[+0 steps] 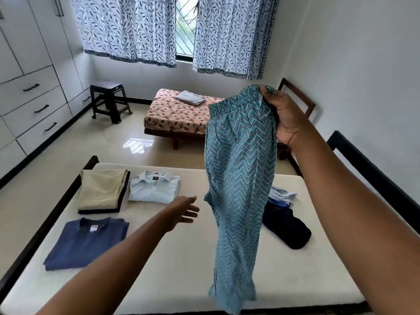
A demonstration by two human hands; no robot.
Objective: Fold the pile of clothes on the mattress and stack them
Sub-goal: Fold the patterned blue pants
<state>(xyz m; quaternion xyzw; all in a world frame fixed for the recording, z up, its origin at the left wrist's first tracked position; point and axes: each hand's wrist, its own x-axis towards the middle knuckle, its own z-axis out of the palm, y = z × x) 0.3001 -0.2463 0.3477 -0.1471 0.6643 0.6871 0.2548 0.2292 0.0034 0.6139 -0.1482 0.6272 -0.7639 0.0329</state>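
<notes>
Right hand grips zigzag trousers (hanging) above mattress.

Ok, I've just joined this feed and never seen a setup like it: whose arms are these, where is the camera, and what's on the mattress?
There is no machine here: these are a person's two bare arms, filmed by one wide-angle camera worn on their head, looking forward and down. The right hand grips the waistband of the teal zigzag-patterned trousers, which hang above the cream mattress. The left hand is open, reaching toward the hanging cloth and holding nothing. On the mattress's left side lie three folded lots: a beige garment on a dark garment, a pale blue collared shirt beside it, and a blue T-shirt nearer the camera. On the right lies a crumpled heap of dark navy and light blue clothes, not yet folded.
</notes>
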